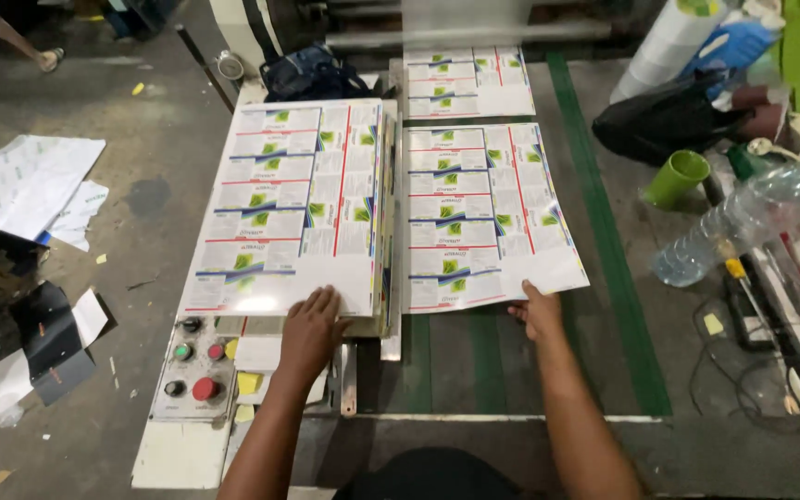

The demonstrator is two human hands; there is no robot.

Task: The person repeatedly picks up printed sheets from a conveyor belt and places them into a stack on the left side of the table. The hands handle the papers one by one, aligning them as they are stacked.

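On the far left, loose white sheets (25, 185) lie on the floor (141, 241), with dark scraps (43, 347) nearer. A control panel (194, 370) with red, green and black buttons sits at the near left end of the worktop (511, 370). Just right of it, the left hand (312, 324) rests flat, fingers spread, palm down on the near edge of a stack (293, 208) of printed sheets; it presses on the top sheet and grips nothing. The stack lies at the left of the worktop, its long side running from near to far, its right edge showing many layered sheets. A dark bag (312, 74) lies beyond the stack's far end. Just beside the stack on the right, a single printed sheet (488, 213) lies flat on the green-striped belt (604, 259). The right hand (537, 310) touches this sheet's near edge, fingers partly curled; whether it pinches the edge or only rests on it cannot be told. Another sheet (465, 81) lies farther up the belt, by a roller (456, 37). To the right stand a green cup (678, 178), a black bag (664, 120), a white roll (668, 46) and a clear plastic bottle (743, 222) lying tilted.
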